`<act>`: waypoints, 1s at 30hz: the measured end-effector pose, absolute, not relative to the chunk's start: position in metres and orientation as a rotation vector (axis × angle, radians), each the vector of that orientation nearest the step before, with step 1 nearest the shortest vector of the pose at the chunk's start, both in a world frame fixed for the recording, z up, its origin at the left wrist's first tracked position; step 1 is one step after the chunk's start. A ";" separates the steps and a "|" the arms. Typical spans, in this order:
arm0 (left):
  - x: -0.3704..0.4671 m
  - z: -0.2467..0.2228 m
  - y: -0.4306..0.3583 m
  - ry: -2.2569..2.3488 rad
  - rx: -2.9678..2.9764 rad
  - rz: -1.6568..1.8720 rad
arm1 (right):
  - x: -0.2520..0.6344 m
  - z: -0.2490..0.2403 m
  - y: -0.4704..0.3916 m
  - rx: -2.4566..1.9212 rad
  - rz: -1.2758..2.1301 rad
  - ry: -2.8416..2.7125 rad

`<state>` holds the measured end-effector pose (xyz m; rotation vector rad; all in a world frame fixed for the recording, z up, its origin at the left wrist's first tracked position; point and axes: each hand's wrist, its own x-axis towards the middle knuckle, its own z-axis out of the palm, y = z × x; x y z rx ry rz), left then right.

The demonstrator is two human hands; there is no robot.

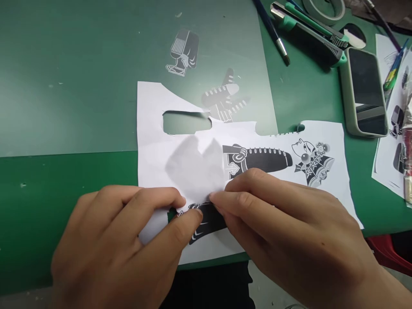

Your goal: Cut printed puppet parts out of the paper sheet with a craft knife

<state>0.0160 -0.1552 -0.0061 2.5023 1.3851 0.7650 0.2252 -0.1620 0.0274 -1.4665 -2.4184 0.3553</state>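
Observation:
A small white paper cutout (196, 171) with a notched top edge is over a larger printed paper sheet (325, 133). My left hand (128, 240) has its thumb and index finger closed at the cutout's lower left edge. At its lower right edge, my right hand (286, 223) pinches it with thumb and fingertips. The sheet bears black-and-white drawings, among them a dark sleeve-like shape (267, 159) and a head with a flower (304, 148). Another dark printed shape (210, 221) is partly hidden under my fingers. The sheet has a cut-out opening near its upper left.
A translucent sheet (96, 86) covers part of the green table (71, 171); cut pieces, including a printed figure (185, 51), lie on it. At upper right are a paintbrush (273, 32), box cutters (312, 36), a tape roll (325, 10) and a phone (367, 92). More printed paper (383, 171) lies far right.

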 end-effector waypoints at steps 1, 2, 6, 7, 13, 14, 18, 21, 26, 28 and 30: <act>0.016 -0.006 -0.155 1.386 2.513 0.759 | 0.225 0.028 -0.162 -1.460 0.354 -2.423; 0.016 -0.006 -0.156 1.391 2.517 0.750 | 0.226 0.028 -0.161 -1.453 0.358 -2.428; 0.016 -0.007 -0.157 1.427 2.495 0.733 | 0.226 0.029 -0.158 -1.428 0.360 -2.454; 0.016 -0.007 -0.158 1.433 2.486 0.732 | 0.227 0.029 -0.158 -1.425 0.357 -2.462; 0.015 -0.010 -0.159 1.469 2.435 0.703 | 0.228 0.028 -0.156 -1.420 0.328 -2.453; 0.015 -0.010 -0.159 1.462 2.437 0.701 | 0.228 0.028 -0.156 -1.419 0.330 -2.455; 0.014 -0.010 -0.160 1.438 2.438 0.686 | 0.229 0.030 -0.156 -1.417 0.327 -2.485; 0.012 -0.009 -0.161 1.428 2.455 0.679 | 0.230 0.033 -0.154 -1.409 0.309 -2.532; 0.011 -0.010 -0.161 1.448 2.450 0.659 | 0.234 0.037 -0.145 -1.328 0.298 -2.624; 0.011 -0.010 -0.160 1.457 2.442 0.653 | 0.236 0.038 -0.140 -1.290 0.319 -2.647; 0.011 -0.010 -0.161 1.448 2.443 0.667 | 0.237 0.037 -0.137 -1.260 0.347 -2.655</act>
